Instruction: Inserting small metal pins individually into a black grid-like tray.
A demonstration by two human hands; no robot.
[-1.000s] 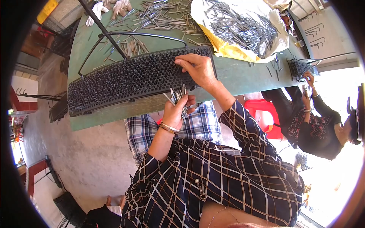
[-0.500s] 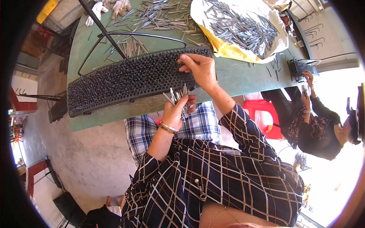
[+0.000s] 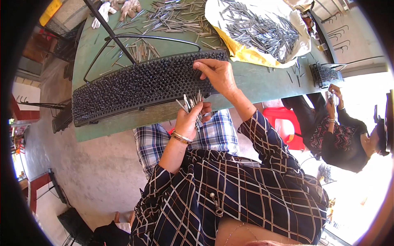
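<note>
Clasped in my left hand (image 3: 189, 119) is a small bunch of thin metal strips (image 3: 186, 102), their ends fanned out above the thumb. My right hand (image 3: 219, 77) is over the right part of a long black rack (image 3: 135, 88) full of small round holes. Its thumb and forefinger are pinched together near the rack's surface; whatever is between them is too small to make out. Many holes toward the rack's left and middle carry short upright pieces, while bare holes show near my right hand. A bent black metal frame (image 3: 160, 37) rises behind the rack.
Loose metal strips (image 3: 176, 18) lie across the green table (image 3: 250, 80). A white and yellow sack (image 3: 262, 61) holds many more strips. Pale gloves (image 3: 130, 9) lie at the far left. On the right, another person works at a similar rack (image 3: 326, 76), beside a red stool (image 3: 283, 123).
My right hand has shifted very slightly, its fingers closing more into a pinch. The left hand stays in place. The other person's hand has dropped away from their rack.
</note>
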